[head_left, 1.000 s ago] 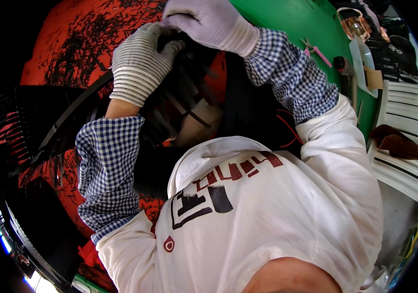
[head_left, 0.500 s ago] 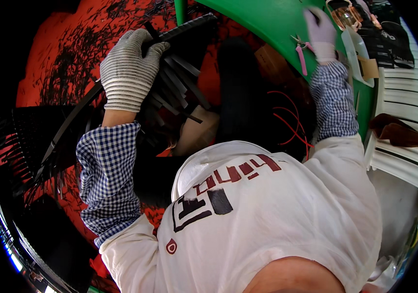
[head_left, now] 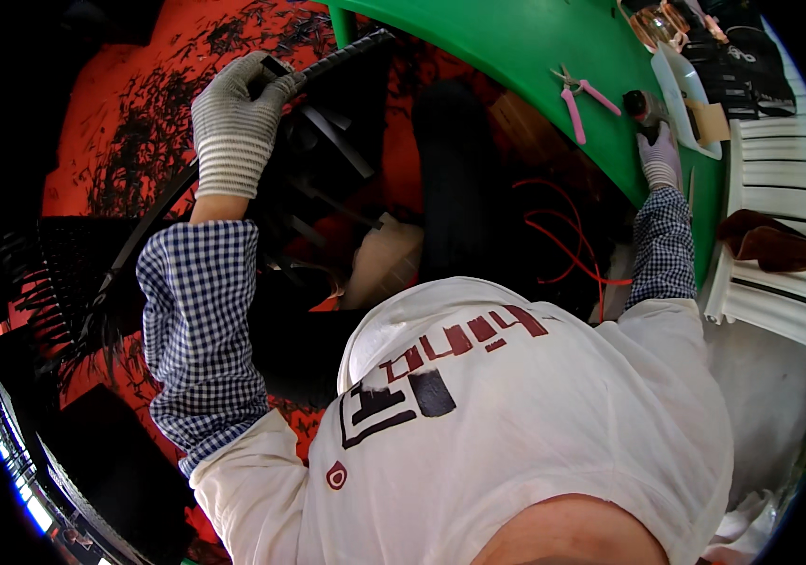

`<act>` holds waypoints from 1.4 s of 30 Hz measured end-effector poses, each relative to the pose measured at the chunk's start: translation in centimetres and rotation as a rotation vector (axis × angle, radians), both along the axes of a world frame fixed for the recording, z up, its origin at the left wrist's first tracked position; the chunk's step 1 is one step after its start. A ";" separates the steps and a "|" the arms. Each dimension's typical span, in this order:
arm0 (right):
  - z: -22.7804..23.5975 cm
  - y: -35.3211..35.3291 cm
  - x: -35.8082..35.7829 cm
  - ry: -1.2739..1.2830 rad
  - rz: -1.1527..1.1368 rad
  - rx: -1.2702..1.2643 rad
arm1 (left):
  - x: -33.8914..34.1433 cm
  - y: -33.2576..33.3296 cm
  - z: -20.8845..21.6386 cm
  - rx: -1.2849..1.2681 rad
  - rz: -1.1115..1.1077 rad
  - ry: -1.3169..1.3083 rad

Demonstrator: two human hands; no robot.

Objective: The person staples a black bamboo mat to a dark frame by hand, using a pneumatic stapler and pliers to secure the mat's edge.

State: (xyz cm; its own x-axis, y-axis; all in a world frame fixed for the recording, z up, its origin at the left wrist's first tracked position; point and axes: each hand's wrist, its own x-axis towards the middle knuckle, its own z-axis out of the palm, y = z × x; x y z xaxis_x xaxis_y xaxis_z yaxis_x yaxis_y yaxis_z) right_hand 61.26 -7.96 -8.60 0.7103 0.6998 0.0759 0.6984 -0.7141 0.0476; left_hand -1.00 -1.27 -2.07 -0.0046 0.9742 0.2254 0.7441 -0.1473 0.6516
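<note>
My left hand, in a grey-white striped glove, is closed around a black ribbed bar at the upper left. The bar slants up to the right, and black strips hang below it. At the right of the green table, my right hand, in a pale lilac glove, has its fingers closed on the near end of a small dark cylindrical thing; its exact kind does not show. To its left, pink-handled nippers lie on the table with their handles spread.
A white tray with a piece of brown cardboard stands beside my right hand on the green table. Black scraps litter the red floor covering. Red cord loops under the table edge. A brown cloth lies on white slats.
My right hand has moved from beside the nippers toward me and to the right, onto the dark cylindrical thing. My left hand and the bar have shifted slightly left.
</note>
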 end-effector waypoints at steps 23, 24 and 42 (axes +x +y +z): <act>6.4 -0.2 -35.0 0.498 1.477 0.560 | -1.5 1.9 -0.8 -0.064 -0.027 -0.031; 5.6 -0.1 -36.2 0.466 1.524 0.645 | -1.4 2.0 -0.7 -0.063 -0.021 -0.020; 4.4 -1.5 -38.1 0.197 1.660 0.360 | -1.6 1.9 -0.3 -0.127 0.041 0.034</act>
